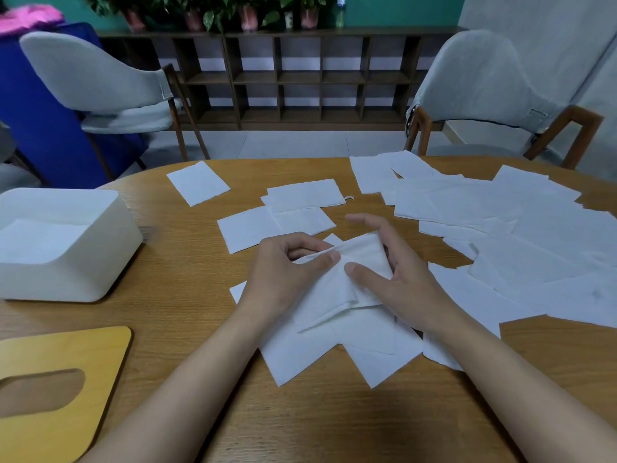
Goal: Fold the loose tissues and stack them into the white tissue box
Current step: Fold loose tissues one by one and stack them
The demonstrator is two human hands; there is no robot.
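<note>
Head view. Tabletop of light wood grain, rounded at its far edge, stands on a pale tiled floor. Behind it a dark wooden shelf unit of open compartments runs along a green wall and carries a row of potted plants, of which at least four pots can be counted. Two grey upholstered chairs with wooden legs stand beyond the table, one at far left and one at far right.

One white tissue box sits open at the left edge of the table, with flat white tissue inside. One wooden lid with an oval slot lies near it, closer to the viewer and apart from it.

Loose tissues lie in four groups: one single sheet at far centre-left, a few overlapping sheets at centre, a broad overlapping heap on the right, and several sheets beneath the hands. An exact sheet count cannot be made.

Two bare hands meet at table centre on one half-folded tissue, which is raised slightly above the sheets below and lies well right of the box. The left hand pinches its upper left edge between thumb and curled fingers. The right hand grasps its right side, thumb on the front face and fingers loosely spread behind the raised edge. The two thumbs lie just beside each other.
</note>
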